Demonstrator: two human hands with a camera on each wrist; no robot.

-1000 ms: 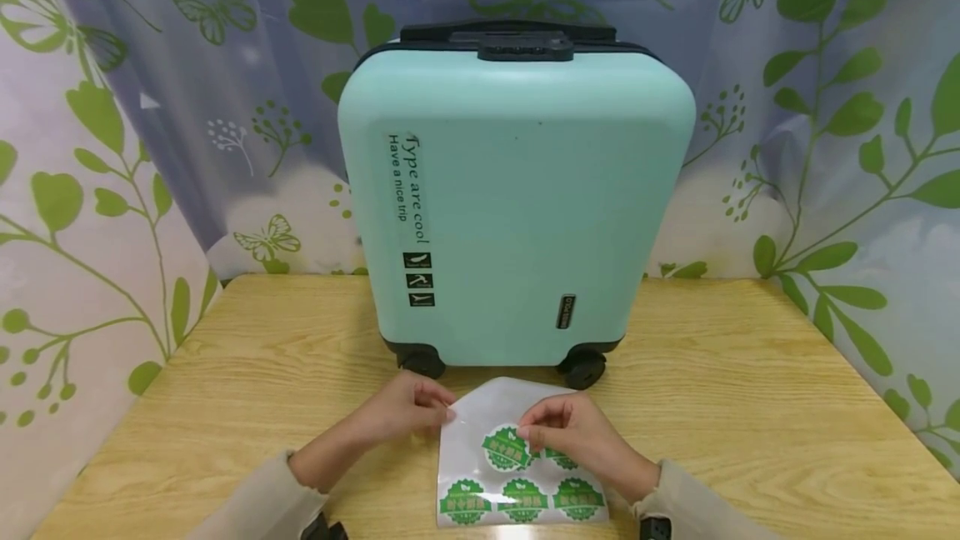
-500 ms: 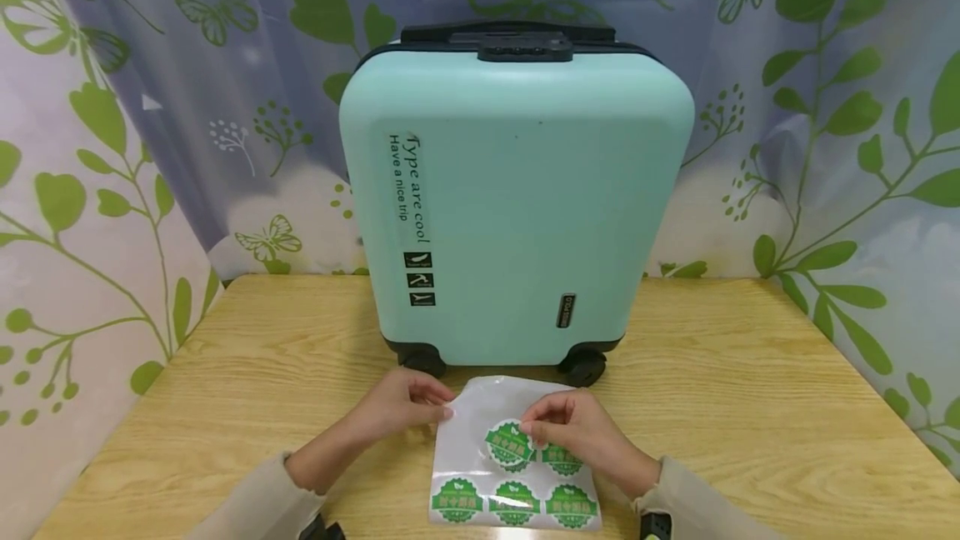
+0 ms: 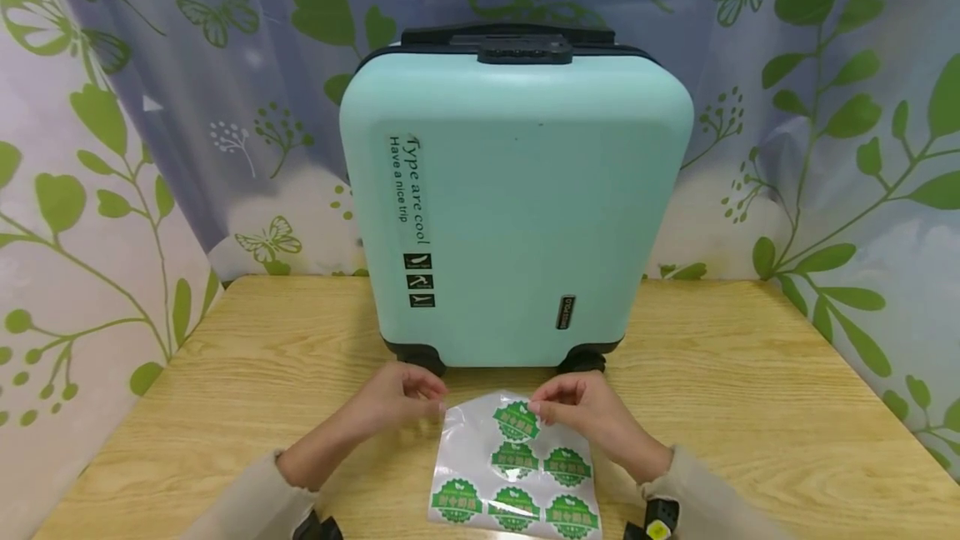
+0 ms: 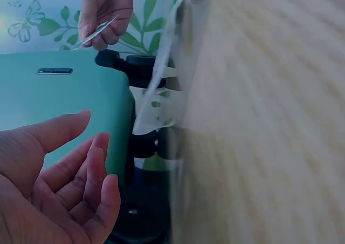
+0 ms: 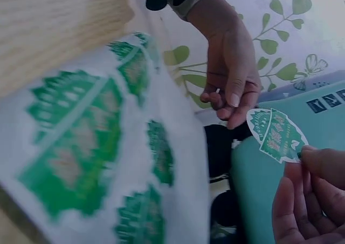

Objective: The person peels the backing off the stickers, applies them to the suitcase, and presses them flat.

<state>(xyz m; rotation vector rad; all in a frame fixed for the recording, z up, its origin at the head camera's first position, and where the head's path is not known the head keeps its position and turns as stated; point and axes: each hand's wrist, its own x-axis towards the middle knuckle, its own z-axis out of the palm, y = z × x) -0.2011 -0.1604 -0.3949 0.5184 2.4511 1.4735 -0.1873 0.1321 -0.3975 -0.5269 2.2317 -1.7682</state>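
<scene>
My right hand (image 3: 588, 415) pinches a round green-and-white sticker (image 3: 516, 421) by its edge between thumb and fingers. In the right wrist view this sticker (image 5: 276, 136) is off its backing, held out in front of the suitcase. Below it lies the white sticker sheet (image 3: 467, 452), with several similar green stickers (image 3: 514, 508) on it. My left hand (image 3: 393, 400) is beside the sheet's upper left corner. In the left wrist view the left hand (image 4: 64, 184) holds nothing; its thumb stands apart from the loosely bent fingers.
A mint-green suitcase (image 3: 517, 215) stands upright on the wooden table (image 3: 750, 407), right behind the sheet, with black wheels (image 3: 583, 359) and printed lettering (image 3: 408, 190). A leaf-patterned curtain (image 3: 847, 107) hangs behind and at both sides.
My right hand has lifted the sticker off the sheet and moved it up and slightly right. The left hand has let go of the sheet's corner, and the sheet has settled lower.
</scene>
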